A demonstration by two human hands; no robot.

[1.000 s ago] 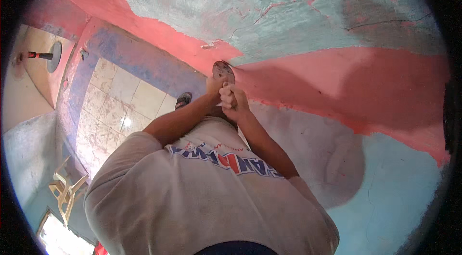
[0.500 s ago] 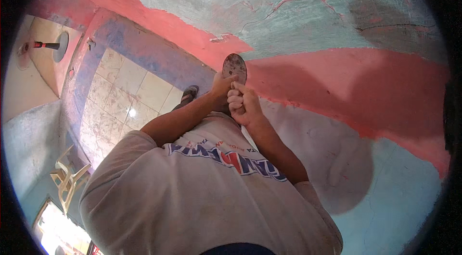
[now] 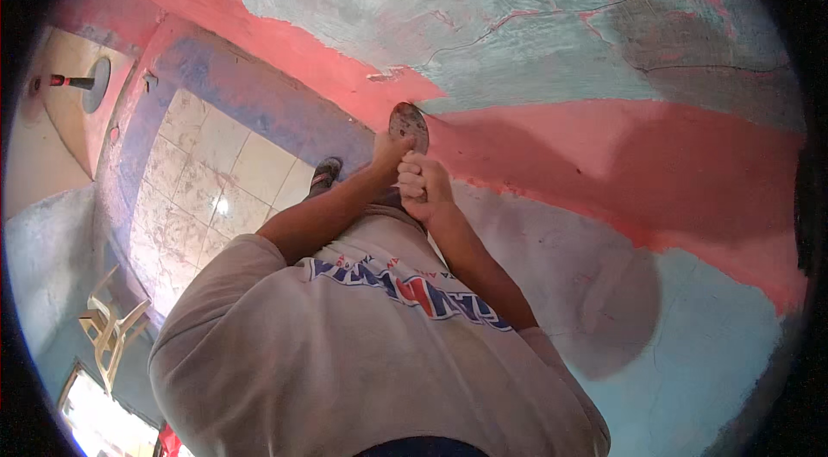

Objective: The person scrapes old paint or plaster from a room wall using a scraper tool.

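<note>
**Flat disc (image 3: 408, 122) held near the pink band (image 3: 535, 147) of the wall**

Position: the disc stands out in front of the person, its face grey and mottled with dark marks, its far rim close to where the pink band meets the grey-green paint (image 3: 371, 17). Contact with the wall: cannot tell.

The left grip (image 3: 392, 149): closed on the near side of the disc, thumb lying over its face.

The right grip (image 3: 424, 185): fingers curled tightly, knuckles up, just beside the left and close under the disc's near edge. Whether anything sits inside the curl is hidden.

Step in hand (judgement): two-handed handling of the disc, left bearing it, right busy at or near its edge. Fitting, cleaning or feeling it: not distinguishable here.

Next move (judgement): calls for a steady left hold with the disc's angle kept constant, and a light right hand, since the rim is so near the wall.

Surroundings: tiled floor (image 3: 250, 168) with reddish smears; a dark shoe (image 3: 327, 171) beside the left forearm; a pale chair (image 3: 108, 336) well apart, far left
</note>
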